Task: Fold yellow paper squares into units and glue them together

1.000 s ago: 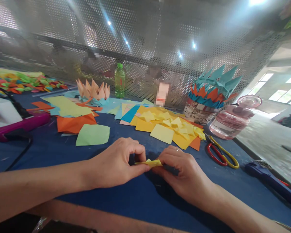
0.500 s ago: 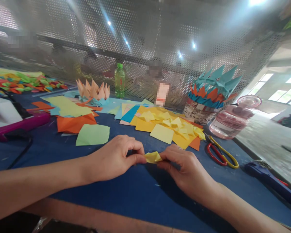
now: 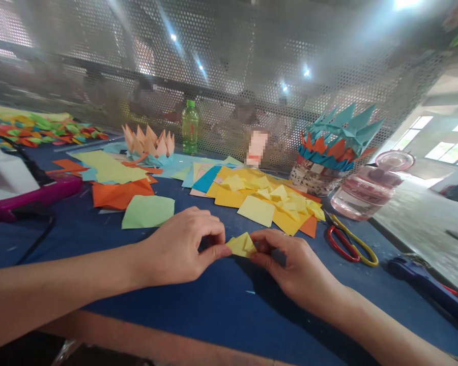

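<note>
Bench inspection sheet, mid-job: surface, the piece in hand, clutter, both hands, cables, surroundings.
Surface: blue work table, paper scraps lying across it.
Job's things: folded yellow paper, a small pointed piece held between the hands.
Clutter: yellow paper squares, orange sheet, pale green sheet, red-and-yellow scissors, peach origami lotus, teal-and-orange origami crown, green plastic bottle, pink-tinted bottle.
Hands: left hand and right hand both pinch the paper.
Cables: black cable beside a magenta-and-white device.
Surroundings: perforated metal screen, blurred shapes behind it, windows at right.
</note>
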Available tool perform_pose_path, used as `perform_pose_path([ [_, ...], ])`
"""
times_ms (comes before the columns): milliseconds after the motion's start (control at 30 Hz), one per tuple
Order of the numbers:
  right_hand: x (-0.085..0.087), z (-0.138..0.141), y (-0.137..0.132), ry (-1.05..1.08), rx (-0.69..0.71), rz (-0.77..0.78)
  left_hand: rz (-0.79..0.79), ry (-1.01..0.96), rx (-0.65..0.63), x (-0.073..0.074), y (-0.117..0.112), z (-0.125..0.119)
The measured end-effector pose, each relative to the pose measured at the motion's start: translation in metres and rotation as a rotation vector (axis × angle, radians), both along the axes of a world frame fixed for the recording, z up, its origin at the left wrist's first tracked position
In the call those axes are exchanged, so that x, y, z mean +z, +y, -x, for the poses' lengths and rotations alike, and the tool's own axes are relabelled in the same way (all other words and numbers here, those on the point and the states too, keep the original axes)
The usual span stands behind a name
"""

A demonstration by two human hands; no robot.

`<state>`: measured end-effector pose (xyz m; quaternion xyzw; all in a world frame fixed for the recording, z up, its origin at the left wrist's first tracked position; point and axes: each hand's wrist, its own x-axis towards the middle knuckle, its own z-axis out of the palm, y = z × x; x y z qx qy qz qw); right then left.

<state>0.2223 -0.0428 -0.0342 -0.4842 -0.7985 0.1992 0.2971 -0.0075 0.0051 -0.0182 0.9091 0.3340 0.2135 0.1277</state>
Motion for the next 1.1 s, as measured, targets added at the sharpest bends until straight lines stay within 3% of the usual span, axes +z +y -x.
perform_pose_path([
  [267, 0.0060, 0.0045, -0.0055, -0.020, 0.087, 0.085, 0.329, -0.155, -0.027, 0.0040, -0.0037, -0.0051],
  [400, 0.0070, 0.0047, -0.0051, 0.060, 0.054, 0.036, 0.430, -0.176, 0.000, 0.0038, -0.0046, -0.0071],
  [533, 0.0064, 0.0068, -0.0061, 0.125, 0.024, 0.089, 0.505, -0.209, -0.012, 0.0036, -0.0073, -0.0080],
  [633, 0.0057, 0.0086, -0.0071, 0.129, 0.030, 0.118, 0.498, -0.191, -0.018, 0.0026, -0.0089, -0.0078],
  [867, 0.0057, 0.0082, -0.0044, 0.098, -0.006, 0.123, 0.296, -0.137, -0.066, -0.0007, -0.0087, -0.0072],
  [1100, 0.0017, 0.0074, -0.0031, 0.094, -0.025, 0.142, 0.267, -0.099, -0.055, -0.0009, -0.0083, -0.0061],
])
